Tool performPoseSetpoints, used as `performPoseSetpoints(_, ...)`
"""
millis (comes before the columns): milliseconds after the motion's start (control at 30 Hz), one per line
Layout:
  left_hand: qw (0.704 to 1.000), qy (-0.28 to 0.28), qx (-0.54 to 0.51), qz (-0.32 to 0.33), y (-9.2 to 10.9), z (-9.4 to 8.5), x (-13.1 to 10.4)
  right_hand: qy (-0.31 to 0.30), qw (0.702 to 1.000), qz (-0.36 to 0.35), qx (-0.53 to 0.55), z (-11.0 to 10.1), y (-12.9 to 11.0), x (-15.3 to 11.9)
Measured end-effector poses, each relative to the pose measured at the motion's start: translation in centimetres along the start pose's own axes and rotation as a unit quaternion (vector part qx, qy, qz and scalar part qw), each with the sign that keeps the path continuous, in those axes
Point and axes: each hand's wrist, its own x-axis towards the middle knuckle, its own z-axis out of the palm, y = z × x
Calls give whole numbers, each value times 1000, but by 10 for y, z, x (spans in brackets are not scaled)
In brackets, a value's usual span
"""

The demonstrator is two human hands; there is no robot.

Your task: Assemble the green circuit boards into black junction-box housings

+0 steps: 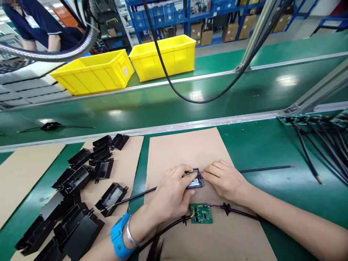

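Note:
Over the cardboard mat, my left hand (174, 190) grips a small black plastic case (195, 183), thumb at its near side and fingers pressing into it. My right hand (224, 179) is closed at the case's right end, its fingertips pinching the black cable (265, 169) there; the exact grip is partly hidden. Another stretch of black cable (136, 195) runs out to the left from under my left hand. Just below the case lies a green circuit board (201, 213), with a cable at each side and a black grommet (226, 208) on the right one.
Many open black cases (78, 179) are heaped on cardboard at left. Boards with cables (304, 119) lie at far right. Two yellow bins (165, 58) stand behind the metal rail. A black cable loop (195, 101) hangs overhead. A person (46, 27) is at upper left.

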Motion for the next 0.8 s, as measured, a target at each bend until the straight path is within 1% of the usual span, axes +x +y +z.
performPoseSetpoints(100, 996, 66, -56, 0, -7, -3, -5, 11, 1000, 17, 23, 1, 0, -1)
performPoseSetpoints(200, 993, 101, -56, -17, -12, -5, -9, 11, 998, 39, 55, -2, -1, 0)
performPoseSetpoints(267, 994, 94, -35, -42, -15, -7, -11, 7, 996, 46, 74, -5, 0, 1)
performPoseSetpoints(333, 995, 72, -10, -68, -19, -7, -13, 1, 995, 49, 87, -9, 2, 1)
performPoseSetpoints(400, 995, 54, 11, -81, -23, -7, -15, -13, 995, 45, 91, -13, 5, 1)
performPoseSetpoints(500, 996, 43, 27, -77, -25, -5, -16, -63, 993, 44, 88, -23, 8, 2)
performPoseSetpoints(567, 995, 33, 35, -84, -21, -8, -15, -98, 990, 59, 83, -31, 9, 3)
performPoseSetpoints(633, 993, 19, 50, -110, -14, -18, -13, -114, 987, 86, 69, -39, 13, 6)
performPoseSetpoints(700, 986, 11, 79, -145, -9, -37, -5, -110, 987, 103, 46, -48, 27, 12)
performPoseSetpoints(733, 982, 13, 100, -159, -10, -49, 1, -101, 989, 104, 30, -52, 39, 17)
performPoseSetpoints(800, 973, 26, 146, -175, -19, -74, 23, -72, 993, 97, -8, -62, 72, 30)
